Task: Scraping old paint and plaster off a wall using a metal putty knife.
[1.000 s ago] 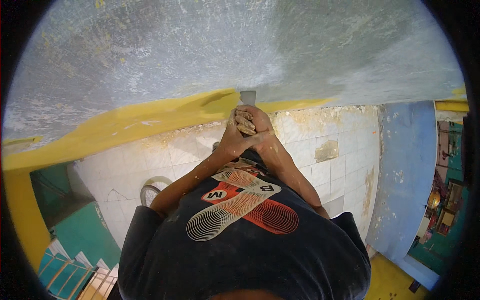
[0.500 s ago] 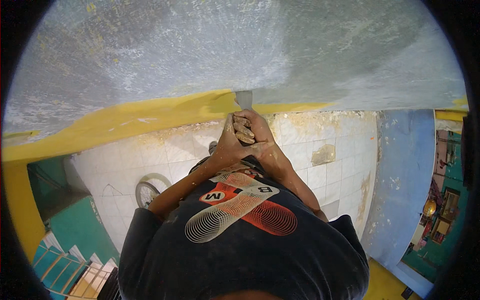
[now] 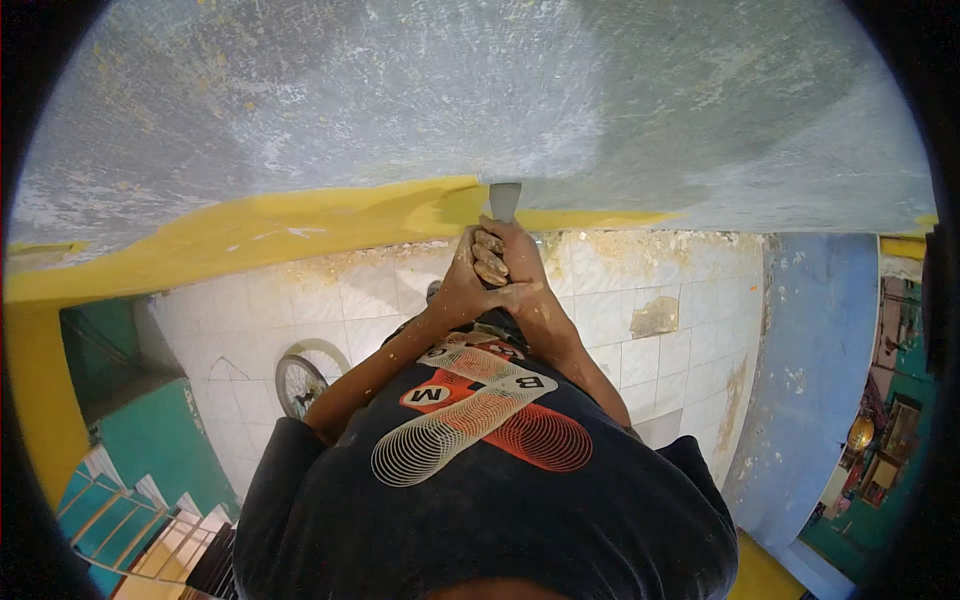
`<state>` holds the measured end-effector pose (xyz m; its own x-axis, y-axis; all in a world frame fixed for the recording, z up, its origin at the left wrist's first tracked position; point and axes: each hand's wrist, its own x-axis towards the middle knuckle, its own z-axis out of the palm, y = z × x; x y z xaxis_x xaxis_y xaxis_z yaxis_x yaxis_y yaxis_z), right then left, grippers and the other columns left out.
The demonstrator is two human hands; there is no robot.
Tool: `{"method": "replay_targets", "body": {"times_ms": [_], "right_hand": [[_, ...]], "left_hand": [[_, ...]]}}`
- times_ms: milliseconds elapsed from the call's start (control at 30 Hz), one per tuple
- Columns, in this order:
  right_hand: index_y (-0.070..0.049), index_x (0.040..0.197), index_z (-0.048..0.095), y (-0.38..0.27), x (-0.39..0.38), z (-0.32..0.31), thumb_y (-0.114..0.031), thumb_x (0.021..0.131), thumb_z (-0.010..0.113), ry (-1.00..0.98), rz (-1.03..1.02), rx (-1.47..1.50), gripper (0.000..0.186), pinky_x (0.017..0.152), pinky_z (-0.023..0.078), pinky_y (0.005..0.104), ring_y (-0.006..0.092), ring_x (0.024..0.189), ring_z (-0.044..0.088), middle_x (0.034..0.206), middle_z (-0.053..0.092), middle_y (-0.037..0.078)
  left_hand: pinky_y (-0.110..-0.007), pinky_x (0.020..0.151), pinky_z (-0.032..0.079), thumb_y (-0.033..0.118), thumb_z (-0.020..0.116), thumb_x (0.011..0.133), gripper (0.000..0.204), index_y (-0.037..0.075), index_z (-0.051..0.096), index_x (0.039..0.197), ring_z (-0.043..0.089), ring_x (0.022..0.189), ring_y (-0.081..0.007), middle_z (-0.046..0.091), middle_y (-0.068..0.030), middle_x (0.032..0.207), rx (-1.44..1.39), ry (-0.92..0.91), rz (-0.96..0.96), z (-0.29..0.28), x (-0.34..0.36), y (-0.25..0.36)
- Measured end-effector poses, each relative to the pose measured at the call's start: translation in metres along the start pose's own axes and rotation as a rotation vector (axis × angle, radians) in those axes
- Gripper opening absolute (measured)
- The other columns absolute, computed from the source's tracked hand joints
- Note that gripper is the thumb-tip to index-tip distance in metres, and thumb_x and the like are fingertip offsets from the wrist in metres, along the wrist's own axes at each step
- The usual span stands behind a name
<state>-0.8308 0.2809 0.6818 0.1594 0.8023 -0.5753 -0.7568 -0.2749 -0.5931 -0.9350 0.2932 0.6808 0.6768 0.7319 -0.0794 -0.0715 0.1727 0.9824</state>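
In front of my chest, both hands are clasped together around the handle of a scraper. Its flat grey metal blade (image 3: 505,201) points up at the wall, where the yellow paint meets the bare grey surface. The blade's edge appears to touch the wall. My left hand (image 3: 463,283) closes in from the left, and my right hand (image 3: 524,268) from the right. Dusty, pale-smeared fingers lie curled between them. The handle is mostly hidden inside the grip.
A patchy grey wall (image 3: 420,110) with a yellow painted strip (image 3: 330,217) rises close ahead. Below lies a white tiled floor (image 3: 590,290) with debris along the wall. A bicycle wheel (image 3: 300,385) stands at left, a blue wall (image 3: 805,350) at right, a metal railing (image 3: 125,525) at lower left.
The scraper blade has shifted slightly to the right along the yellow edge, and more of its flat face shows. Both hands keep their clasp. The whole view has moved a little.
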Motion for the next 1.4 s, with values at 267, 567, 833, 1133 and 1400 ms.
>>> {"method": "replay_targets", "body": {"times_ms": [267,567,833,1133,1400], "right_hand": [[-0.011,0.069,0.043,-0.003,0.005,0.002,-0.016,0.086,0.048,-0.061,0.188,0.243,0.019,0.029,0.028,0.0198,0.0085,0.03,0.034,0.047,0.04,-0.002],[-0.01,0.071,0.04,-0.008,0.002,0.001,-0.016,0.085,0.049,-0.196,0.159,0.226,0.018,0.028,0.023,0.022,0.0088,0.031,0.029,0.05,0.037,-0.001],[-0.009,0.064,0.041,-0.007,-0.003,0.007,-0.016,0.085,0.049,-0.172,0.088,0.168,0.023,0.029,0.023,0.0231,0.0093,0.031,0.032,0.049,0.039,-0.001],[-0.009,0.065,0.042,-0.004,-0.005,0.014,-0.015,0.085,0.049,-0.094,0.072,0.166,0.022,0.029,0.025,0.0239,0.0111,0.031,0.033,0.049,0.04,0.0],[-0.013,0.059,0.039,-0.004,0.001,0.014,-0.017,0.087,0.045,-0.179,0.139,0.267,0.029,0.024,0.019,0.0205,0.0082,0.026,0.026,0.042,0.035,-0.003]], "left_hand": [[-0.025,0.071,0.043,0.027,0.082,0.054,0.074,0.001,0.036,0.107,0.047,0.08,-0.0125,0.044,-0.0045,0.085,0.062,0.037,-0.032,-0.005,0.006,0.0],[-0.026,0.071,0.043,0.032,0.083,0.051,0.076,0.001,0.036,0.103,0.047,0.08,-0.0135,0.044,-0.0067,0.088,0.19,0.015,0.072,-0.003,0.01,0.006],[-0.024,0.07,0.042,0.032,0.084,0.051,0.078,0.001,0.035,0.104,0.047,0.078,-0.0129,0.044,-0.0062,0.086,0.032,-0.005,0.008,-0.006,0.004,0.006],[-0.025,0.071,0.042,0.028,0.083,0.054,0.072,0.002,0.036,0.102,0.046,0.079,-0.0123,0.043,-0.0048,0.085,0.134,-0.016,0.057,-0.009,0.002,0.015],[-0.025,0.068,0.042,0.023,0.082,0.055,0.068,0.004,0.036,0.101,0.046,0.076,-0.012,0.044,-0.0039,0.083,0.193,0.002,0.056,-0.012,0.004,0.011]]}}
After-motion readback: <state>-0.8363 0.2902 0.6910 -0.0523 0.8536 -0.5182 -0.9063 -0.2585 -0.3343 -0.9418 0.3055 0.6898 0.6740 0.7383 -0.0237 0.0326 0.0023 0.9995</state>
